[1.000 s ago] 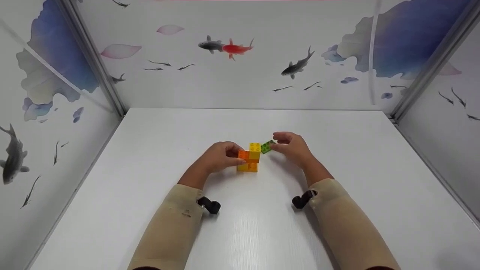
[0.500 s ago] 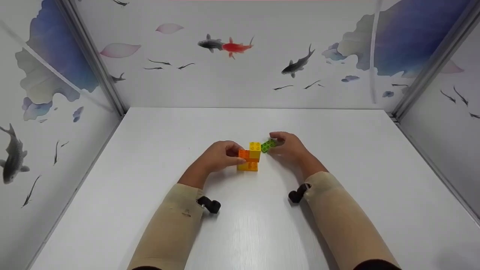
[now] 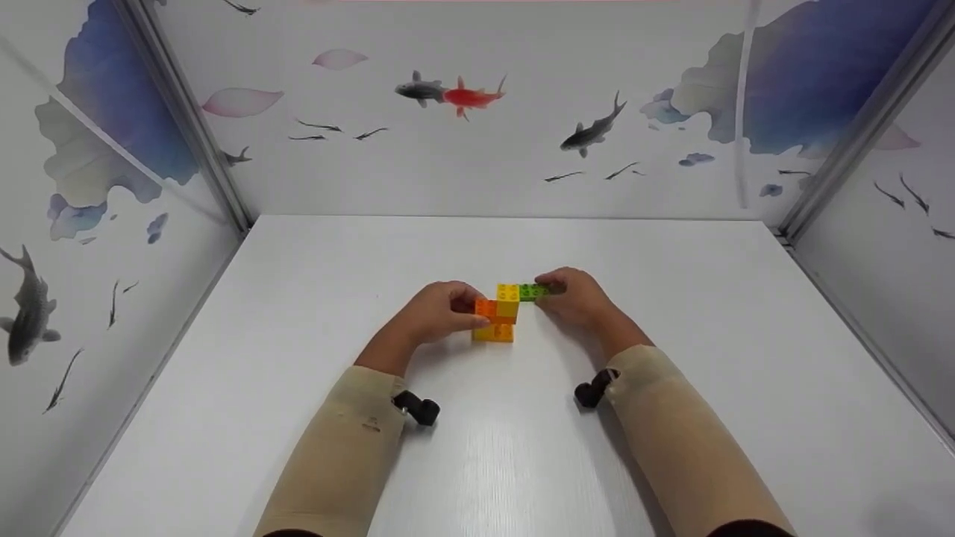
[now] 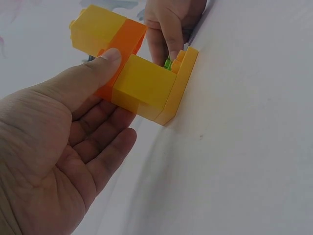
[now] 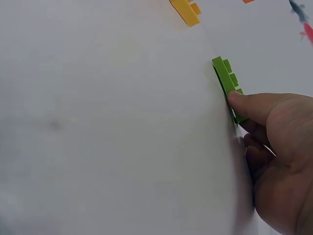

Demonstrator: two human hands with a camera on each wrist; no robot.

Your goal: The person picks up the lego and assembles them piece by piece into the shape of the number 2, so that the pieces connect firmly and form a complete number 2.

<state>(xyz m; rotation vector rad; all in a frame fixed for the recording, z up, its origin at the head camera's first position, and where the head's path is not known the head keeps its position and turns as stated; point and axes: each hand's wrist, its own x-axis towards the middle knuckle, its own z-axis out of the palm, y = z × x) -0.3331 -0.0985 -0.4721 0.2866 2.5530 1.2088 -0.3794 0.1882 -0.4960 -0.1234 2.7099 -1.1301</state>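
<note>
green brick (image 3: 531, 292), pinched by right hand (image 3: 577, 293), juts toward stacked blocks (image 3: 506, 308)

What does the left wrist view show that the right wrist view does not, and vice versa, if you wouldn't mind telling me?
Only the left wrist view: the left hand, the upper yellow block and the lower yellow block.
Only the right wrist view: part of a red fish print, and the long side of the green brick.
Both: the right hand, some of the green brick (a sliver in the left view), part of the yellow-orange base brick, and the white table.
</note>
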